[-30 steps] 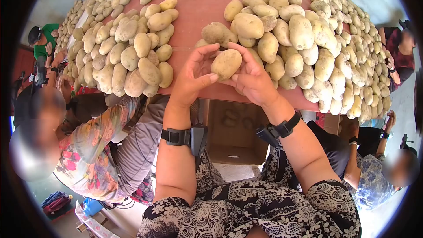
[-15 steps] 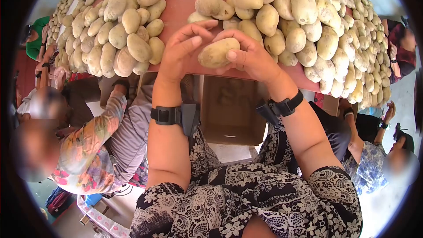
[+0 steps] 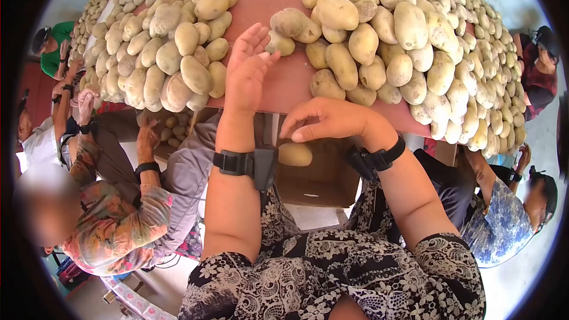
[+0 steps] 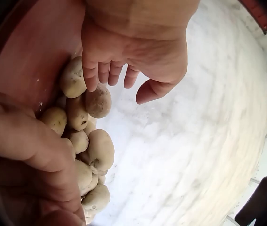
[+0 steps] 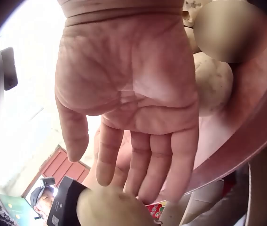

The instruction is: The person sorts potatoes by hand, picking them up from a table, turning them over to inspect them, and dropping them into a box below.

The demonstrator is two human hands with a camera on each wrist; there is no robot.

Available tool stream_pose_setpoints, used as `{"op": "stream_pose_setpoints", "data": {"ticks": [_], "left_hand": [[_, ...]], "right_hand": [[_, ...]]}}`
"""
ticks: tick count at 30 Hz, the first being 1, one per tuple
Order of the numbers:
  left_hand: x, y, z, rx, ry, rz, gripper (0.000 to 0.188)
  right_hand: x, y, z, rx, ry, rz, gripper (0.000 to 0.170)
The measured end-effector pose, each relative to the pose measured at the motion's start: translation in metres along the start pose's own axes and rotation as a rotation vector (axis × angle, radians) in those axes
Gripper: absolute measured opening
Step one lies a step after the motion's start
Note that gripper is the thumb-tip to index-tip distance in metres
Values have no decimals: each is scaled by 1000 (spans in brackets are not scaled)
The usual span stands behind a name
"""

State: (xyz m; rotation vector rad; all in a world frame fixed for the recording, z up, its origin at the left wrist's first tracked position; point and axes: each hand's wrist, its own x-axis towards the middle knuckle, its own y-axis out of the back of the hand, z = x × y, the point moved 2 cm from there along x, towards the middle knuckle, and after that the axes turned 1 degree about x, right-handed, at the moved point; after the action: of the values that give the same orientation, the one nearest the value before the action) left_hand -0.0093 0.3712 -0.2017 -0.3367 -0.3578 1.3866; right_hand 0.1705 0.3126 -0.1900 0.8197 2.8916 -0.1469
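Observation:
My left hand (image 3: 246, 74) is raised over the red table's near edge, palm showing and fingers loosely extended. It holds nothing and is close beside a potato (image 3: 281, 44) at the left tip of the right-hand pile. My right hand (image 3: 338, 120) hangs just past the table edge, its fingers (image 5: 161, 155) extended in the right wrist view. A single potato (image 3: 295, 154) is in the air below those fingers, over a cardboard box (image 3: 314, 184) that stands under the table edge. The same potato (image 5: 112, 207) appears beyond the fingertips in the right wrist view.
Large potato piles (image 3: 178, 53) (image 3: 415, 53) cover the left and right of the red table (image 3: 269, 86). Another box with potatoes (image 3: 173, 129) sits lower left. People sit on both sides, one in a floral sleeve (image 3: 118, 225) at left, another in blue (image 3: 498, 225) at right.
A potato held between both hands passed to the right hand, which brought it down toward me past the table edge and let it go. The left hand has come away from it.

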Motion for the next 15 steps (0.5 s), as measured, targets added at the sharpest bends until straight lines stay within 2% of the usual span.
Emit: {"op": "stream_pose_setpoints", "data": {"ticks": [1, 4, 7, 8, 15], "left_hand": [[0, -1, -1, 1, 4, 7, 64], [1, -4, -5, -16, 20, 24, 69], [1, -7, -9, -37, 72, 46, 71], [0, -10, -9, -19, 101, 62, 72], [7, -10, -17, -11, 156, 43, 73]], "right_hand": [[0, 1, -2, -3, 6, 21, 30], [7, 10, -6, -9, 85, 350, 30], [22, 16, -11, 27, 464, 687, 38], [23, 21, -15, -36, 428, 681, 51], [45, 27, -13, -8, 336, 843, 65]]}}
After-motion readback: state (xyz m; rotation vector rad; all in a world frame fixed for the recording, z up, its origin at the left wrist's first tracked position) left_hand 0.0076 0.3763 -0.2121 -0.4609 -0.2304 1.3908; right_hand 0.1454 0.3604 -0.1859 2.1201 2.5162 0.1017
